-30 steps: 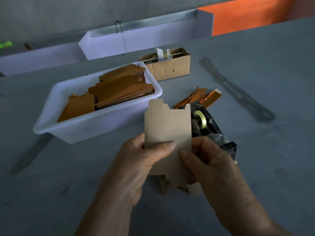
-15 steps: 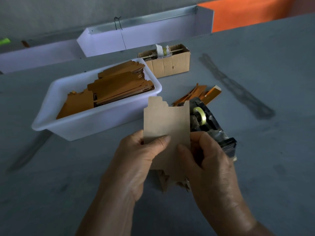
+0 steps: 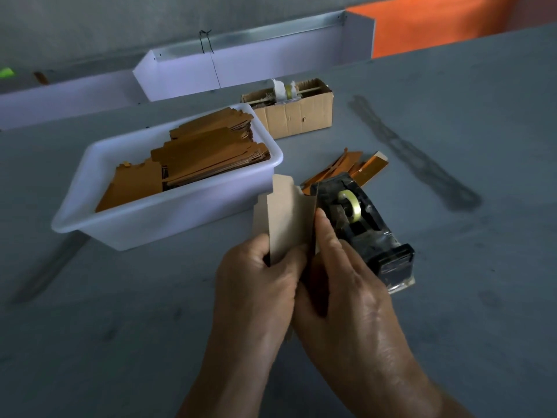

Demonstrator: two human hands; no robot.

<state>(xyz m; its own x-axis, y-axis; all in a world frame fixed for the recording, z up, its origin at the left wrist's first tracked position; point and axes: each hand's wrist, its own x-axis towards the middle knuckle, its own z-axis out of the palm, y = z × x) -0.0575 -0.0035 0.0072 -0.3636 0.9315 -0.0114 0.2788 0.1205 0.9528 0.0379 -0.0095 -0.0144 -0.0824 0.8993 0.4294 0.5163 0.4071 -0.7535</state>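
Blank, centre, judged part-folded; left hand and right hand both pinch it. Taping apparently outstanding, dispenser at 3 o'clock. Tub, 10 o'clock, holds a stack unfolded.

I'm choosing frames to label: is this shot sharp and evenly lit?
Head view: dim, flat light; left hand, right hand and card look fairly sharp; the tape roll shows a faint sheen; the wide lens slants the table's far edge.
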